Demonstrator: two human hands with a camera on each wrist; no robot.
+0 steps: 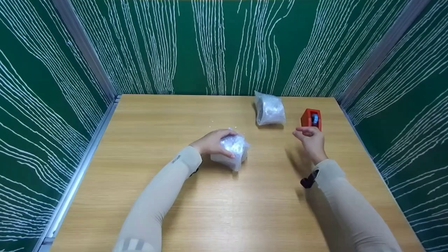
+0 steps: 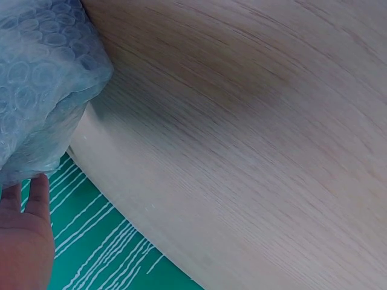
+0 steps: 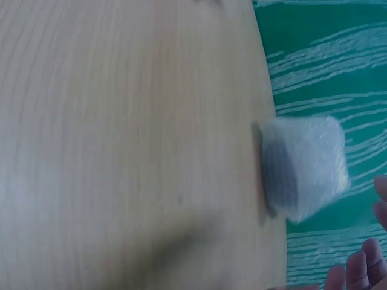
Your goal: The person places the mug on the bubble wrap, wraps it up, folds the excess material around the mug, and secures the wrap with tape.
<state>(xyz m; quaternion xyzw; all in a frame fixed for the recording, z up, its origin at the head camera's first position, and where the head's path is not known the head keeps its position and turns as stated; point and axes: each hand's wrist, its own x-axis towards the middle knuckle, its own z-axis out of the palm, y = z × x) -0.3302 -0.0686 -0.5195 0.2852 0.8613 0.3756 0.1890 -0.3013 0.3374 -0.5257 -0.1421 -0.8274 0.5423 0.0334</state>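
A bundle of clear bubble wrap [image 1: 232, 150] sits near the middle of the wooden table, its contents hard to make out. My left hand [image 1: 215, 141] grips it from the left, thumb on the near side and fingers over the far side. In the left wrist view the bubble wrap [image 2: 42, 84] fills the upper left corner, with fingertips touching its lower edge. At the right, my right hand [image 1: 312, 143] is raised above the table, just in front of a red tape dispenser [image 1: 306, 119]. Its fingers are loosely bent, and I see nothing held between them.
A second bubble-wrapped bundle [image 1: 271, 109] stands at the back of the table [image 1: 175, 112], left of the dispenser. Small white specks lie beyond the near bundle. Green panels with white wavy lines [image 1: 210, 45] enclose the back and both sides.
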